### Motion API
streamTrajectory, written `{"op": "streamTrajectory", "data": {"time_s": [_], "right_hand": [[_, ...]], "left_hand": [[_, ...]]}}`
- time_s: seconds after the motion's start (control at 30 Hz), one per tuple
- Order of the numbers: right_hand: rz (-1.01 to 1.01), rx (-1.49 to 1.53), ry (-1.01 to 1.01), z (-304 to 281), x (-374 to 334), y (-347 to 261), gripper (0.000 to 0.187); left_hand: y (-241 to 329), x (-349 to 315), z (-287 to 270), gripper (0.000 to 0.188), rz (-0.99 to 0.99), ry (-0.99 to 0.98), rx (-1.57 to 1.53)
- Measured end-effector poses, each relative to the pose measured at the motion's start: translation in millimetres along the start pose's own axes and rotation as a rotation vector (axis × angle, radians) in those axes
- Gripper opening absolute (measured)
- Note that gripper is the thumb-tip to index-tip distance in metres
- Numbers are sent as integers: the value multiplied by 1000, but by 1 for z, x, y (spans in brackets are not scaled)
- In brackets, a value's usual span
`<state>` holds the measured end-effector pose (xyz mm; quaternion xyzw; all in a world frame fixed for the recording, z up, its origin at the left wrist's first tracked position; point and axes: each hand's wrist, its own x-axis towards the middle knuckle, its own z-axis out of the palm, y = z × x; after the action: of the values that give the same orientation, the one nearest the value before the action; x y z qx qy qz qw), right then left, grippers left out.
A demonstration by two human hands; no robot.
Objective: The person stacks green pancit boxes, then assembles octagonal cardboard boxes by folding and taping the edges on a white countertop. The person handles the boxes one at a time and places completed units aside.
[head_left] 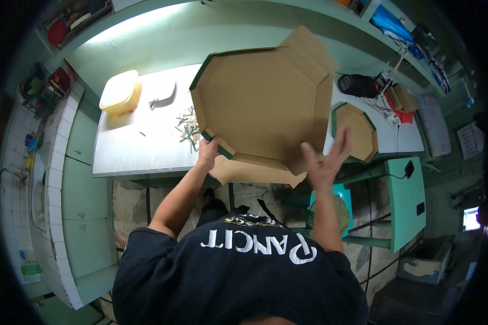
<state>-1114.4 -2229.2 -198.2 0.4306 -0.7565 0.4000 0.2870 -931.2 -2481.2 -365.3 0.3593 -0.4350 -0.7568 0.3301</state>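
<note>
Octagonal cardboard piece [257,108], 1, large, brown with green edging: held over the near middle of the tabletop [157,146], inner face in view. Roughly as broad as deep, so no marked long axis; 1 unfolded flap [308,54] projects at its far right corner, and 1 brown strip [249,170] shows below its near side.

Left hand [208,153], 1: pinching the near left edge; the piece lies far and right of it. Right hand [326,165], 1: fingers spread, just beside the near right edge, the piece far and left of it. The left hand is the nearer, being in contact; whether the right touches cannot be told.

Surroundings: green and brown scraps [188,130], left; smaller octagonal cardboard tray [355,130], right; yellow tub [119,93], far left; black cylinder [357,85], far right.

Obscured: the piece's underside, hidden; left fingertips, behind the edge; far right flap, blurred.
</note>
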Motion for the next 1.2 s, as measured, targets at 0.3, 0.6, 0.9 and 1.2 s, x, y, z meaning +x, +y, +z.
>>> {"op": "streamTrajectory", "data": {"time_s": [0.3, 0.6, 0.9, 1.2], "right_hand": [[619, 830, -200, -8, -16, 17, 29], [1063, 884, -52, 43, -66, 88, 31], [1472, 1105, -135, 126, -121, 91, 26], [17, -2, -552, 73, -113, 103, 21]], "left_hand": [[12, -5, 26, 24, 192, -25, 542], [42, 9, 2, 34, -403, -363, -385], [37, 54, -50, 44, 131, 140, 1321], [12, -8, -14, 33, 808, -650, 1284]]}}
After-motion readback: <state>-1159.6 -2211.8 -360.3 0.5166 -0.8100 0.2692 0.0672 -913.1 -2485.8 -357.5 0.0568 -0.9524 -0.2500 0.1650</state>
